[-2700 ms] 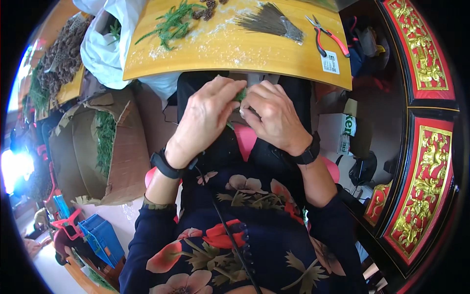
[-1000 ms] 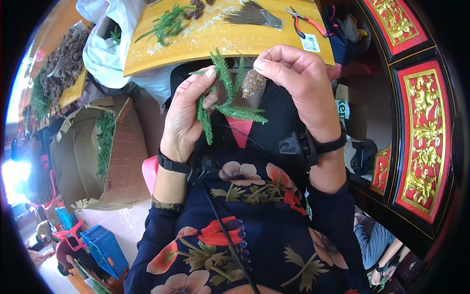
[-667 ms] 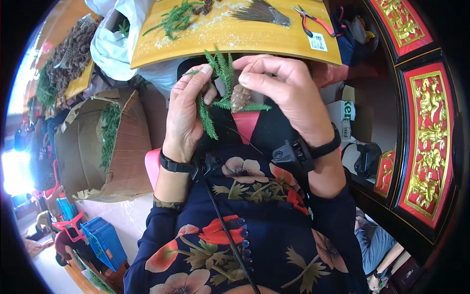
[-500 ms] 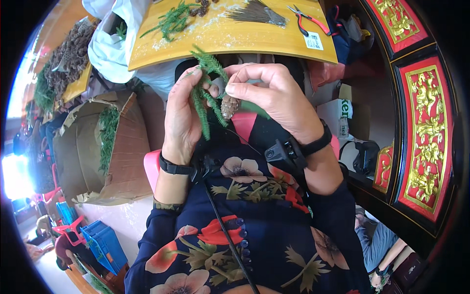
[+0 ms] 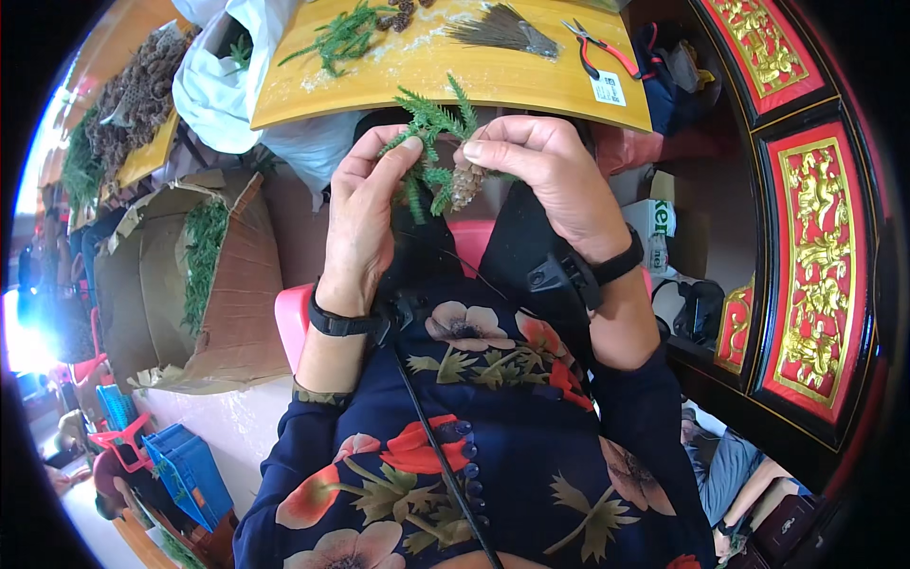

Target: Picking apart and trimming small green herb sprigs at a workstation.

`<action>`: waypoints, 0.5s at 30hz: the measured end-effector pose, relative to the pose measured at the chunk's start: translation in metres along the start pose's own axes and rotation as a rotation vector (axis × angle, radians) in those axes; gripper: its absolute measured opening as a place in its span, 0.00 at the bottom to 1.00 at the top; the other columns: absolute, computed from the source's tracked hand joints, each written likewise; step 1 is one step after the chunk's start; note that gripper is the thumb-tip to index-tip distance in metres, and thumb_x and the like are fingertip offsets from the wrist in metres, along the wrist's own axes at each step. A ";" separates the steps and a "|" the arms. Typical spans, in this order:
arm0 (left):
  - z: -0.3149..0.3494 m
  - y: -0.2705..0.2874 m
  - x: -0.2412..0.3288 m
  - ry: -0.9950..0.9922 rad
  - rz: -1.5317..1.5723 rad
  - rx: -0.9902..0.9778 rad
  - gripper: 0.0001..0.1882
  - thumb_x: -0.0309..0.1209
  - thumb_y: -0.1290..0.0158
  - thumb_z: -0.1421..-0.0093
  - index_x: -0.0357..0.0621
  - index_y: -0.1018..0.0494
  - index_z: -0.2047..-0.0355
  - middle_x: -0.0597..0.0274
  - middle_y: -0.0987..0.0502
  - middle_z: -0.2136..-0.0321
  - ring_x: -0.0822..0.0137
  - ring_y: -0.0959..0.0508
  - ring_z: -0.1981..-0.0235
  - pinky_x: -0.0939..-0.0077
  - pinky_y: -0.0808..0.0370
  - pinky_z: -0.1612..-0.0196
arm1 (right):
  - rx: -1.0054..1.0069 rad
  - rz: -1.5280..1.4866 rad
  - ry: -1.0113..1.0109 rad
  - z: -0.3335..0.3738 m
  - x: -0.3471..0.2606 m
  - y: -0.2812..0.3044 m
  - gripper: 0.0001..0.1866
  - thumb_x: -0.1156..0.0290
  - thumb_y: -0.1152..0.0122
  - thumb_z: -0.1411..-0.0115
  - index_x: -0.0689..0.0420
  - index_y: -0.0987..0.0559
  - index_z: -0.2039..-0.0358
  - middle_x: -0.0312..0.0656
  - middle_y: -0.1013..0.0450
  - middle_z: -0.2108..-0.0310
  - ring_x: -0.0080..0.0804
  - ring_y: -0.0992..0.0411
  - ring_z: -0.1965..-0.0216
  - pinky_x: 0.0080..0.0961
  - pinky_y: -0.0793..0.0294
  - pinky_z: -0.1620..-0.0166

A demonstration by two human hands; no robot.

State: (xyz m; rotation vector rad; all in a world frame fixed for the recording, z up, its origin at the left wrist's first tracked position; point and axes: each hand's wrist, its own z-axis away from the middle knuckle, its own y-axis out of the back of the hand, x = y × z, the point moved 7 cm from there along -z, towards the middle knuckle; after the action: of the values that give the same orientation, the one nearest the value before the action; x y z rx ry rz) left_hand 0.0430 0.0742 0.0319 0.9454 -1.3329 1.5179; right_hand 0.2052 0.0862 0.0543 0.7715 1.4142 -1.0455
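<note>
The left grip is clamped, thumb to fingers, on a green conifer sprig. Just right of it, a brown pine cone hangs from the right grip, pinched at its top. Farther right, red-handled pliers lie on the yellow wooden surface.

pine cone top behind right fingers; sprig partly behind left fingers; table cut off above

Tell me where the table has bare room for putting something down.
On the yellow table, the patch between the brown bundle, white label and near edge looks bare. Crowded: the far side, with green sprigs, pine cones and pliers.
</note>
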 end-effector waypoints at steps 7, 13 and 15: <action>0.008 -0.014 0.017 -0.150 -0.114 0.000 0.07 0.26 0.45 0.43 0.40 0.26 0.64 0.70 0.23 0.70 0.84 0.29 0.73 0.91 0.34 0.70 | 0.021 -0.217 -0.081 -0.003 0.010 0.012 0.11 0.69 0.45 0.40 0.65 0.22 0.65 0.41 0.24 0.66 0.26 0.27 0.63 0.22 0.31 0.53; 0.004 -0.009 -0.002 0.085 0.072 -0.090 0.08 0.26 0.45 0.42 0.41 0.25 0.61 0.72 0.23 0.70 0.84 0.30 0.75 0.91 0.35 0.71 | -0.019 -0.489 -0.129 -0.006 0.017 0.012 0.11 0.70 0.46 0.40 0.64 0.23 0.61 0.41 0.24 0.65 0.28 0.27 0.62 0.26 0.29 0.55; 0.003 -0.006 -0.001 0.126 0.099 -0.135 0.08 0.26 0.45 0.42 0.41 0.25 0.61 0.71 0.23 0.70 0.82 0.29 0.74 0.90 0.34 0.69 | -0.031 -0.520 -0.144 -0.007 0.019 0.012 0.11 0.71 0.46 0.40 0.63 0.24 0.61 0.41 0.24 0.65 0.28 0.27 0.62 0.27 0.29 0.55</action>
State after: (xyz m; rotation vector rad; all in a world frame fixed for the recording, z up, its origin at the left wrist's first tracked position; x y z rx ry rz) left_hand 0.0490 0.0713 0.0328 0.6965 -1.3889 1.5148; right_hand 0.2112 0.0948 0.0337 0.2965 1.5379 -1.4383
